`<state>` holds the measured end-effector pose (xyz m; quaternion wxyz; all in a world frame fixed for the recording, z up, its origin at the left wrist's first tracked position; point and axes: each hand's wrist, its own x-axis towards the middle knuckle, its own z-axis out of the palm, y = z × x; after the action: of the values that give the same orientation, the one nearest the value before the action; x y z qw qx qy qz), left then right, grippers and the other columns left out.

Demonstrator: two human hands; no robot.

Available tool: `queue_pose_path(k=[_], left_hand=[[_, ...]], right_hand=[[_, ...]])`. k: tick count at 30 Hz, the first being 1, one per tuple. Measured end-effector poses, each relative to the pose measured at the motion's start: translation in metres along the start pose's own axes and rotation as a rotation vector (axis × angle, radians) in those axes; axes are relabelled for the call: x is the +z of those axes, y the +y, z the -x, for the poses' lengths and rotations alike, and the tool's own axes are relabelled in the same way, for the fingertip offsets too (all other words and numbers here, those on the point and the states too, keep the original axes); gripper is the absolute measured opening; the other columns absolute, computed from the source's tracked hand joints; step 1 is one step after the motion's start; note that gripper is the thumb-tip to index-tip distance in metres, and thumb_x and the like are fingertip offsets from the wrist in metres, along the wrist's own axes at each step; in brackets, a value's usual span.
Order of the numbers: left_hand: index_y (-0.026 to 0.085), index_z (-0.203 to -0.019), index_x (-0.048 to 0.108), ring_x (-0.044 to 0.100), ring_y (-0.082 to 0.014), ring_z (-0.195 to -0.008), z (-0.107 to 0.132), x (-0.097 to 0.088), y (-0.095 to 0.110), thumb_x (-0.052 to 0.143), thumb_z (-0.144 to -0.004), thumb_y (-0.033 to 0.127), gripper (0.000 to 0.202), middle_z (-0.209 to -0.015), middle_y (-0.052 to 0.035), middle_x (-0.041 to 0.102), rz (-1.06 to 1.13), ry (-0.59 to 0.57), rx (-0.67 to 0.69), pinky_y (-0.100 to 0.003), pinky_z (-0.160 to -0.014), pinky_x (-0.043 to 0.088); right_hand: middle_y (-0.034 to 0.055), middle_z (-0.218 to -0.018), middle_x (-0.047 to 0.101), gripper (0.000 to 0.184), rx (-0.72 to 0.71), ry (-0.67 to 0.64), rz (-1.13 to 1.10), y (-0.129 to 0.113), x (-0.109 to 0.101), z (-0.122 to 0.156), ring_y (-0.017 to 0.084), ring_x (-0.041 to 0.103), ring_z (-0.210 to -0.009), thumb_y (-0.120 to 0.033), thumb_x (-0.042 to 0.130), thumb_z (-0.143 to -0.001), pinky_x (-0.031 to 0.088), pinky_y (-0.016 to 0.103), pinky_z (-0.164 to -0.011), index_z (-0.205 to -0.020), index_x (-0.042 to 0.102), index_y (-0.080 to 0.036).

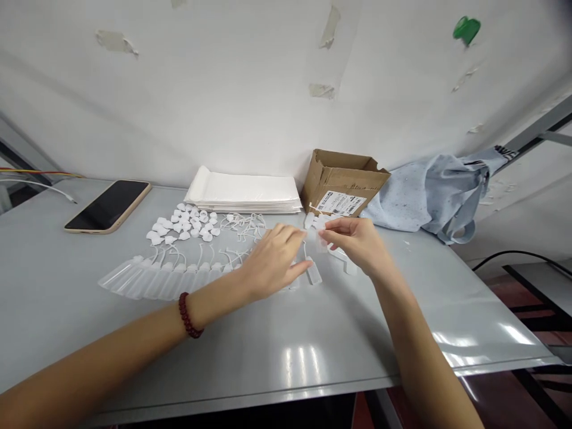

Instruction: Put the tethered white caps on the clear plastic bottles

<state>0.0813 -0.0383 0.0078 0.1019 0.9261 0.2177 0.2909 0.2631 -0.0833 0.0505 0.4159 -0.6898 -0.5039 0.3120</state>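
My left hand hovers over the right end of a row of clear plastic tubes, its fingers stretched and its thumb apart. Beside that thumb lies one more clear tube with a white cord. My right hand pinches a small translucent plastic piece between thumb and fingertips; its exact kind is unclear. Behind and under this hand lie more white and clear pieces, partly hidden. White caps form a loose pile at the left, next to a tangle of white cords.
A phone lies at the left of the grey table. Against the wall are a stack of white envelopes, an open cardboard box and a light blue cloth. The table's front edge runs below my arms.
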Motion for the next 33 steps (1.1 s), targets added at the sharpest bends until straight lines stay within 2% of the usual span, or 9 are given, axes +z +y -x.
queue_pose_path(k=[4,7,11,15,18,23,29,33], left_hand=[[0.01,-0.11,0.059,0.054,-0.0263,-0.107,0.0,0.015,0.015,0.059,-0.088,0.027,0.028,-0.113,-0.0131,0.062,-0.007,-0.187,0.162,-0.04,-0.09,0.049],[0.011,-0.11,0.059,0.057,-0.0246,-0.105,0.005,0.025,0.021,0.054,-0.091,0.025,0.024,-0.11,-0.0113,0.064,-0.073,-0.224,0.269,-0.039,-0.089,0.049],[0.01,-0.099,0.062,0.06,-0.0229,-0.096,0.016,0.028,0.023,0.046,-0.093,0.014,0.018,-0.101,-0.0112,0.067,-0.2,-0.159,0.345,-0.037,-0.083,0.05],[0.007,-0.094,0.063,0.062,-0.0254,-0.095,0.027,0.024,0.023,0.042,-0.091,0.004,0.021,-0.097,-0.0147,0.068,-0.355,-0.065,0.392,-0.041,-0.081,0.051],[0.006,-0.098,0.062,0.062,-0.0267,-0.099,0.03,0.024,0.025,0.043,-0.091,0.005,0.02,-0.099,-0.0163,0.068,-0.372,-0.033,0.387,-0.042,-0.083,0.051],[0.006,-0.102,0.062,0.062,-0.025,-0.1,0.03,0.028,0.027,0.046,-0.091,0.011,0.02,-0.101,-0.0151,0.068,-0.336,-0.058,0.384,-0.041,-0.089,0.051],[0.003,-0.099,0.063,0.064,-0.0262,-0.097,0.038,0.033,0.029,0.048,-0.089,0.007,0.019,-0.097,-0.0171,0.069,-0.382,0.032,0.416,-0.042,-0.087,0.054],[0.001,-0.098,0.064,0.065,-0.0263,-0.096,0.041,0.034,0.031,0.051,-0.087,0.003,0.018,-0.097,-0.0178,0.069,-0.408,0.047,0.41,-0.043,-0.092,0.053]], right_hand=[[0.0002,-0.055,0.059,0.011,0.115,-0.104,0.197,0.013,-0.014,-0.006,0.011,0.052,-0.052,-0.023,0.067,-0.069,0.041,0.022,-0.047,-0.068,0.068,-0.012],[-0.0003,-0.053,0.058,0.009,0.194,-0.171,0.256,0.016,-0.013,-0.005,0.011,0.051,-0.049,-0.021,0.065,-0.07,0.041,0.022,-0.046,-0.068,0.067,-0.013],[0.0007,-0.055,0.06,0.008,0.189,-0.247,0.271,0.016,-0.007,-0.001,0.011,0.053,-0.051,-0.019,0.064,-0.07,0.043,0.021,-0.048,-0.066,0.066,-0.012],[0.002,-0.056,0.062,0.01,0.142,-0.323,0.304,0.02,-0.002,0.0,0.013,0.056,-0.054,-0.019,0.063,-0.07,0.044,0.021,-0.048,-0.064,0.067,-0.013],[0.0014,-0.054,0.061,0.012,0.113,-0.349,0.33,0.022,-0.001,0.0,0.013,0.055,-0.053,-0.02,0.062,-0.07,0.043,0.022,-0.047,-0.062,0.067,-0.013],[0.0023,-0.056,0.062,0.011,0.156,-0.375,0.248,0.023,-0.001,-0.001,0.013,0.056,-0.055,-0.019,0.064,-0.069,0.045,0.023,-0.051,-0.062,0.068,-0.012],[0.0018,-0.056,0.062,0.009,0.191,-0.404,0.16,0.024,0.002,-0.001,0.012,0.057,-0.055,-0.02,0.067,-0.069,0.047,0.023,-0.052,-0.063,0.068,-0.013],[0.0013,-0.056,0.063,0.01,0.17,-0.411,0.138,0.028,0.004,-0.001,0.012,0.058,-0.055,-0.021,0.067,-0.07,0.049,0.023,-0.054,-0.063,0.067,-0.014]])
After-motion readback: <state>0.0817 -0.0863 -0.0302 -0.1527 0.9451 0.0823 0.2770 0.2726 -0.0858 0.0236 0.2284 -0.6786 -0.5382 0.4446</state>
